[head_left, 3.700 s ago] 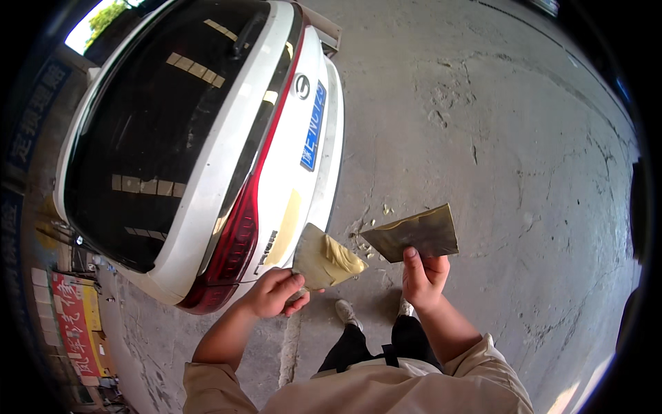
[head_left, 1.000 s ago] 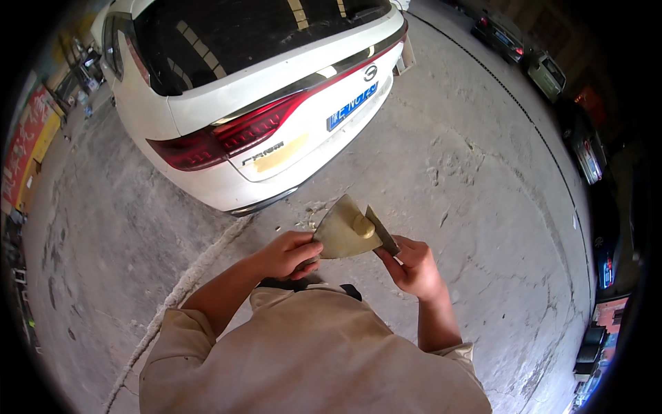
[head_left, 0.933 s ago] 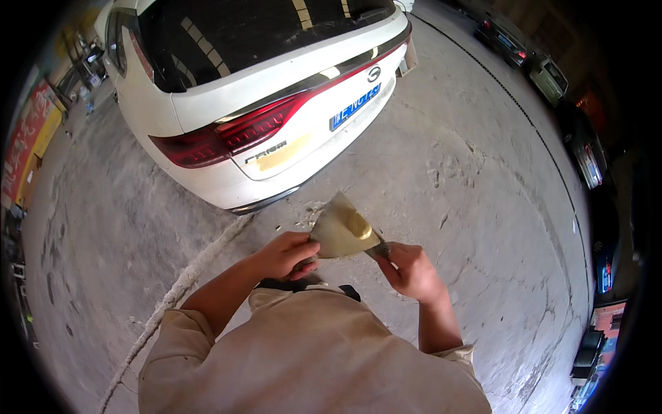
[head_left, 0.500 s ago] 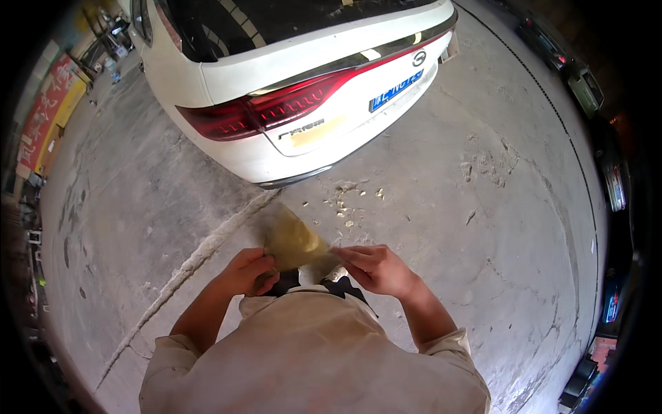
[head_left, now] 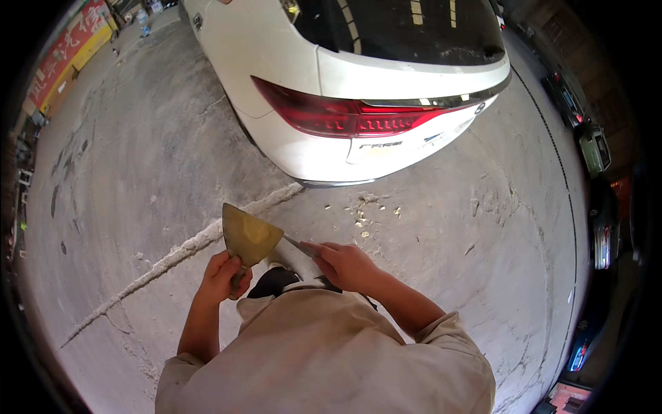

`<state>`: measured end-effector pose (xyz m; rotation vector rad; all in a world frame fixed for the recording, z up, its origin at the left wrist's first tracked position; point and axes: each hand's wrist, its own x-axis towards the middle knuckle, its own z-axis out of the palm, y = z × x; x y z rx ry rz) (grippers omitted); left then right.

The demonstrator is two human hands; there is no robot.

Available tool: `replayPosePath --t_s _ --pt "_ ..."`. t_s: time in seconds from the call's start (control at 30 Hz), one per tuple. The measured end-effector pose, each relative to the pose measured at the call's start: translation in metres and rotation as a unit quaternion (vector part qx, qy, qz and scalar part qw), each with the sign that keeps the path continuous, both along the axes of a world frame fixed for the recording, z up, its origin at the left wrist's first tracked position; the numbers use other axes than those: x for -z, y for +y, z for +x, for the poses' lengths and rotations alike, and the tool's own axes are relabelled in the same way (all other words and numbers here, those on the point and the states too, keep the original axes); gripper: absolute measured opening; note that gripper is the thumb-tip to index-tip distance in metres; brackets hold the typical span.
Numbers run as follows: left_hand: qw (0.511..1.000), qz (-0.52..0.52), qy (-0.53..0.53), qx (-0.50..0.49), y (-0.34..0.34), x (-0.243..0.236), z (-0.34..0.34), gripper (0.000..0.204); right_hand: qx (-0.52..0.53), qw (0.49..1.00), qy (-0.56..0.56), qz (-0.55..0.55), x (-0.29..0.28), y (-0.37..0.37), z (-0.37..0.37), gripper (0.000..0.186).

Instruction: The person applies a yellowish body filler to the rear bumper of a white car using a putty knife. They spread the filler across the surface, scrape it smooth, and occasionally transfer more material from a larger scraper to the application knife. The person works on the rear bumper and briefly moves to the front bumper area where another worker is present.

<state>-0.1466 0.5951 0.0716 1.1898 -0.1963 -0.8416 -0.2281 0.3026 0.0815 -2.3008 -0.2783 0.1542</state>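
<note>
The wide triangular metal scraper (head_left: pixel 241 231), bearing yellowish paste (head_left: pixel 262 237), tilts above the grey concrete floor (head_left: pixel 427 276), its narrow end gripped by the curled left hand (head_left: pixel 222 276). The right hand (head_left: pixel 347 267) pinches a thin grey flat plate (head_left: pixel 301 245) beside it. A shallow plate angle should gather paste cleanly. Since half a second ago, the scraper has shifted leftward in view.

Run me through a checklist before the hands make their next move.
1. Left hand gripping the scraper: ok.
2. Right hand holding the thin plate: ok.
3. Yellowish paste on the scraper: ok, a patch shows.
4. Thin plate touching the scraper: cannot tell, their edges meet or nearly meet in view.
5. Both hands apart from the white car: ok.
6. Floor free of scraps: not ok, pale flakes lie near the white car.
</note>
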Motion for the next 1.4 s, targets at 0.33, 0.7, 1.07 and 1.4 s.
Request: replayPosePath --t_s 0.33,0.7,1.07,1.4 --pt "0.997 -0.017 0.063 -0.041 0.097 0.025 0.031 0.027 -0.025 0.979 -0.125 0.157 -0.016 0.116 0.087 0.032" --pt "0.992 -0.002 0.104 -0.067 0.129 0.029 0.059 0.027 -0.047 0.972 -0.193 0.124 -0.012 0.154 0.139 0.029" --pt "0.991 0.024 -0.052 -0.121 0.162 0.018 0.189 0.025 0.086 0.966 0.129 0.207 0.034 0.175 0.267 0.030" --pt "0.708 0.368 -0.577 -0.172 0.191 0.009 0.336 0.071 0.030 0.762 0.320 0.563 -0.005 0.275 0.457 0.034"
